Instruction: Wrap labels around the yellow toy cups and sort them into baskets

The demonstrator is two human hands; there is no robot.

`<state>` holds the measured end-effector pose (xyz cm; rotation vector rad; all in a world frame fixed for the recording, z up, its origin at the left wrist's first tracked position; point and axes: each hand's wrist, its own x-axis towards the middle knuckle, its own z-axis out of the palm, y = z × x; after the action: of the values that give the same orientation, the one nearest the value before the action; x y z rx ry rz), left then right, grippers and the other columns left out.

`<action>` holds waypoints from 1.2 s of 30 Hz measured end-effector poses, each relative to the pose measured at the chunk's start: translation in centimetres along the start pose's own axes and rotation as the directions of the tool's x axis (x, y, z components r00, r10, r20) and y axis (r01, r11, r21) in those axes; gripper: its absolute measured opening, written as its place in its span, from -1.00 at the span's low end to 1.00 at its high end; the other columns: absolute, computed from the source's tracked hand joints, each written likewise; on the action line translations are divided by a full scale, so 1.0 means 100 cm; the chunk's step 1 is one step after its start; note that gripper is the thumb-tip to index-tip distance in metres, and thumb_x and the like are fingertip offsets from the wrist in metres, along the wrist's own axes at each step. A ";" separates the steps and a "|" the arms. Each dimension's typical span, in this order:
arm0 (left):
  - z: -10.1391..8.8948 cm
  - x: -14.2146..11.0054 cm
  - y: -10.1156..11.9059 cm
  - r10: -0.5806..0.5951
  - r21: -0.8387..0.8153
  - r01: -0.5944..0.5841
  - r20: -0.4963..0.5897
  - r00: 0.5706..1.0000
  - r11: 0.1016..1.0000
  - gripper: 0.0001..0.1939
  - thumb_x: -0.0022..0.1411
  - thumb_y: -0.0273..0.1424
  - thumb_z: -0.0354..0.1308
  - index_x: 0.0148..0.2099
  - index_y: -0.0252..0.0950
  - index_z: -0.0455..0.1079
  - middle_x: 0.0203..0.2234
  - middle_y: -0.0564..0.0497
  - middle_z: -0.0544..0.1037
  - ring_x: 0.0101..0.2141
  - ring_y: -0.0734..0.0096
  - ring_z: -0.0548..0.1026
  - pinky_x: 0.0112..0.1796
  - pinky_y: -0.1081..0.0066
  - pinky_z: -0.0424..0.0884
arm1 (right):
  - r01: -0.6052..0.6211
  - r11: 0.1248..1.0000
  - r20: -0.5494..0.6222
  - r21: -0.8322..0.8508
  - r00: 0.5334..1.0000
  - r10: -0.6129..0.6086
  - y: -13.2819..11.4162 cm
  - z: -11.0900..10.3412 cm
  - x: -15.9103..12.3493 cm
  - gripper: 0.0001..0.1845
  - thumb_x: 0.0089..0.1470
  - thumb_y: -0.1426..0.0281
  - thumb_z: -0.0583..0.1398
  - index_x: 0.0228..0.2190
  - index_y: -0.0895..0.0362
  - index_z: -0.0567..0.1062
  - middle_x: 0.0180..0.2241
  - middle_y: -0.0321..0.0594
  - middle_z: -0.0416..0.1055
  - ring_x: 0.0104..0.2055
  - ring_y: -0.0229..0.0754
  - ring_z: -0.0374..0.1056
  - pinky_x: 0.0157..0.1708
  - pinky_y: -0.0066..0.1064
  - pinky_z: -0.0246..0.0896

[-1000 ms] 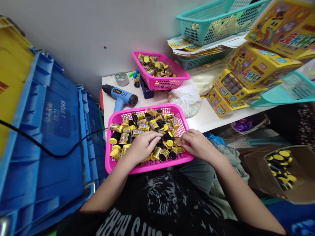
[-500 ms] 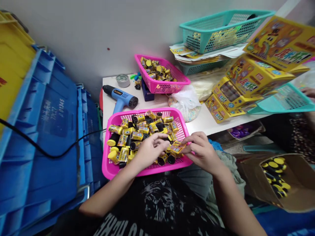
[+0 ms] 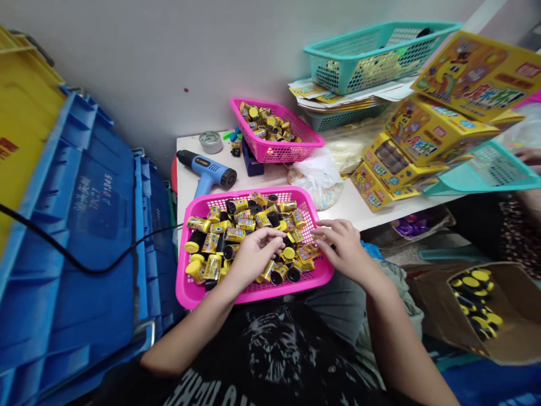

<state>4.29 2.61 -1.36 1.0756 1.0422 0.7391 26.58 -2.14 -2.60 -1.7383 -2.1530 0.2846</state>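
The pink plastic mesh basket (image 3: 183,282), heaped with small yellow-and-black tubes (image 3: 235,234), seems to overhang the white counter (image 3: 338,213) nearside; pressing there could tip it. Right hand (image 3: 341,248): grip apart; left hand (image 3: 258,252): cannot tell whether its grip holds anything.

Tubs (image 3: 234,234) lie in the near basket (image 3: 253,296). From there, on the tabletop (image 3: 333,213), a heat gun (image 3: 211,172) is at eleven o'clock, the far basket (image 3: 291,152) twelve, a bag (image 3: 315,173) one, boxes (image 3: 422,132) two.
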 end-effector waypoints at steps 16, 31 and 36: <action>-0.005 0.003 -0.005 -0.038 0.018 0.038 0.009 0.999 0.999 -0.78 0.06 -0.28 0.22 -0.30 -0.34 0.48 -0.55 0.05 0.49 -0.51 0.46 0.40 -0.45 0.45 0.27 | 0.171 0.981 -0.058 0.093 0.984 -0.166 0.035 0.037 0.005 -0.58 0.08 0.65 -0.01 -0.16 0.12 0.51 -0.11 -0.02 0.46 -0.09 -0.11 0.44 -0.14 -0.32 0.41; -0.008 -0.006 0.011 -0.177 -0.413 0.276 0.264 0.948 0.868 -0.71 -0.06 -0.34 0.41 -0.32 -0.37 0.43 -0.54 0.07 0.49 -0.57 0.62 0.46 -0.54 0.65 0.39 | 0.465 0.536 -0.200 0.705 0.855 -0.479 -0.065 -0.019 0.023 -0.75 0.07 0.56 0.06 -0.36 0.08 0.50 -0.20 -0.19 0.54 -0.08 -0.13 0.41 0.05 -0.12 0.20; -0.003 -0.007 0.014 -0.179 -0.393 0.206 0.104 0.978 0.896 -0.69 -0.13 -0.29 0.43 -0.39 -0.36 0.45 -0.51 0.09 0.52 -0.49 0.55 0.51 -0.41 0.54 0.51 | -0.005 0.388 -0.121 0.922 0.946 0.300 -0.048 -0.004 0.022 -0.72 0.23 0.27 0.03 -0.17 0.02 0.50 -0.21 -0.20 0.47 -0.16 -0.17 0.37 -0.20 -0.31 0.27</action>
<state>3.72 2.58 0.13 0.6264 0.8763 0.7129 22.04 -1.09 -0.18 -1.1519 -1.1473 1.0102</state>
